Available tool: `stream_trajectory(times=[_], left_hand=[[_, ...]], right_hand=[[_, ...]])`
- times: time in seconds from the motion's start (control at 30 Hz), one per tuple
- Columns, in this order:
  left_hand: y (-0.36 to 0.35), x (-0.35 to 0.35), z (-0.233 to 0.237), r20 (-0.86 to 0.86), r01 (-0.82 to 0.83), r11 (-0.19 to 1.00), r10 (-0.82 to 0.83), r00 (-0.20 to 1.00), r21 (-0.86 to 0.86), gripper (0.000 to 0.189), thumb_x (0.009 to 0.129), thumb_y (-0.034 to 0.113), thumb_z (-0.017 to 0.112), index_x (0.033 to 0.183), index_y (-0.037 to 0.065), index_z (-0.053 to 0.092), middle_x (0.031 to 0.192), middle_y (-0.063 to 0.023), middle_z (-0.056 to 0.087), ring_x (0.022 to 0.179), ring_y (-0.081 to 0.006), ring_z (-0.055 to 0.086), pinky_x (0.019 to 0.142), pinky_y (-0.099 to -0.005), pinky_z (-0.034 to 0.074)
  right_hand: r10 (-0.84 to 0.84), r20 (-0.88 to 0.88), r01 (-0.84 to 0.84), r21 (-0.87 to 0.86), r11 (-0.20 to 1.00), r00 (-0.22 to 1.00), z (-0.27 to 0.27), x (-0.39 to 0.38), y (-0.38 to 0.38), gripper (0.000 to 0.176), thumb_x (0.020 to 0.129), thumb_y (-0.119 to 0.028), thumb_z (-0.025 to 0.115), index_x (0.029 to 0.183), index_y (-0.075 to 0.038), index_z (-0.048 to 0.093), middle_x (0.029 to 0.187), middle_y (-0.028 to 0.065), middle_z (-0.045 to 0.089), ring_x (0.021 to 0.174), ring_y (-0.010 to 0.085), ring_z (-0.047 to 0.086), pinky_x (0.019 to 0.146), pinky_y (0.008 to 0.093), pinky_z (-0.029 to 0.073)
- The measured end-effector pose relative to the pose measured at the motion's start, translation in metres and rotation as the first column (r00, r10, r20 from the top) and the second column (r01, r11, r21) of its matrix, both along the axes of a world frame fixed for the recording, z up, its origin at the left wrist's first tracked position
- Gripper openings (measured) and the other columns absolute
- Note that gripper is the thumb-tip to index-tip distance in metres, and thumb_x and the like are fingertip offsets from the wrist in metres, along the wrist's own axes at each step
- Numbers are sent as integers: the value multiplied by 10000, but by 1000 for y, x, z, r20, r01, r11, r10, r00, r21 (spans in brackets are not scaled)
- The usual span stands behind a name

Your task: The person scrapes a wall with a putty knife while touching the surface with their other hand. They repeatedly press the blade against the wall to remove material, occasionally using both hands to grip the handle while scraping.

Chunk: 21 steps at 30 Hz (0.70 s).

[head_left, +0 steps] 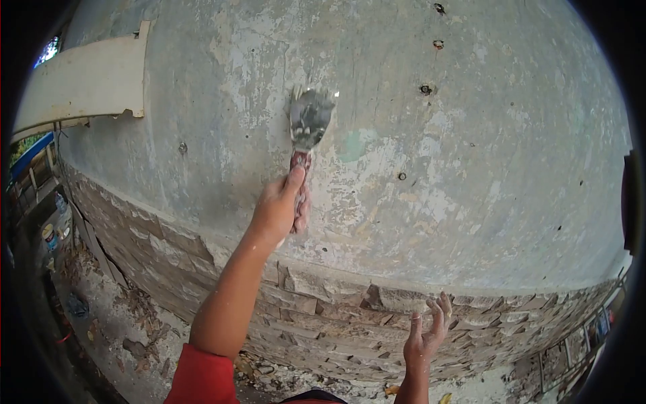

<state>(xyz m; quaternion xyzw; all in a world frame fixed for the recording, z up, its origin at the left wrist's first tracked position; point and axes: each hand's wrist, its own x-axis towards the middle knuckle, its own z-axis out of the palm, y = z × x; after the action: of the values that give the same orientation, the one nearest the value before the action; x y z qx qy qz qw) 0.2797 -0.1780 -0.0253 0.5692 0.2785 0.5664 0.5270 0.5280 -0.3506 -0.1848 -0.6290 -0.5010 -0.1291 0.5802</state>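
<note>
My left hand (274, 210) is wrapped round the reddish handle of a putty knife (311, 120), thumb laid along the grip. Its broad metal blade points up against the grey-green wall (377, 202) and carries pale, flaky residue. Whether the edge touches the surface is blurred. The wall around the blade has patchy, worn paint with whitish areas and a small mint-green spot. My right hand (429, 330) is raised lower down, fingers apart and dusty, holding nothing. It is nearest to the rough stone band (323, 310) at the wall's base.
Several bolts or plugs (425, 89) stick out of the wall. A cream panel (87, 84) juts in at upper left. Debris lies on the ground (145, 337) at lower left, with a small tub (49, 237) nearby. A ladder-like frame (565, 357) is at lower right.
</note>
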Motion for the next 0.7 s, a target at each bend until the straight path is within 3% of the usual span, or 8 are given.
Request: stream_trajectory(times=[0.1,0.2,0.4,0.5,0.63,0.7], left_hand=[[8,5,65,34,41,995,-45,998,91,477,929,544,489,797,85,500,581,-4,473,414,-117,430,391,-261,357],[7,13,75,67,27,994,-34,997,110,471,928,540,494,794,89,502,581,-1,476,413,-116,432,397,-265,365],[-32,34,-84,148,234,944,-203,968,-235,402,945,471,509,833,85,498,598,-25,486,431,-139,439,418,-287,372],[-40,39,-100,163,266,922,-227,960,-283,399,946,465,511,832,83,496,603,-32,489,430,-150,438,418,-296,369],[-14,34,-24,114,183,978,-171,979,-98,406,934,483,522,847,87,493,597,-20,477,430,-138,428,414,-297,364],[-7,35,7,135,225,971,-213,968,-84,417,930,504,515,853,94,499,603,-16,479,436,-139,436,419,-296,367]], right_hand=[[-32,-22,32,14,999,999,1,-2,0,266,867,-143,590,1090,2,571,1371,212,428,1270,364,400,1030,473,321],[-35,-21,35,23,999,999,3,-9,1,271,870,-144,591,1094,6,569,1381,206,419,1276,362,396,1038,468,319],[-67,-43,66,-21,998,997,-11,-10,-3,283,842,-101,614,1097,13,569,1358,220,441,1279,379,395,1031,473,330],[-43,28,44,-18,999,999,-7,-12,-1,346,794,-114,661,1107,-3,564,1324,254,459,1243,425,425,1008,502,346],[5,102,-3,-21,1000,995,8,-16,1,382,791,-114,669,1134,1,544,1316,257,460,1225,430,438,984,496,366],[14,66,-13,-26,1000,998,14,-18,2,373,798,-123,669,1128,3,548,1318,257,458,1222,431,440,983,494,367]])
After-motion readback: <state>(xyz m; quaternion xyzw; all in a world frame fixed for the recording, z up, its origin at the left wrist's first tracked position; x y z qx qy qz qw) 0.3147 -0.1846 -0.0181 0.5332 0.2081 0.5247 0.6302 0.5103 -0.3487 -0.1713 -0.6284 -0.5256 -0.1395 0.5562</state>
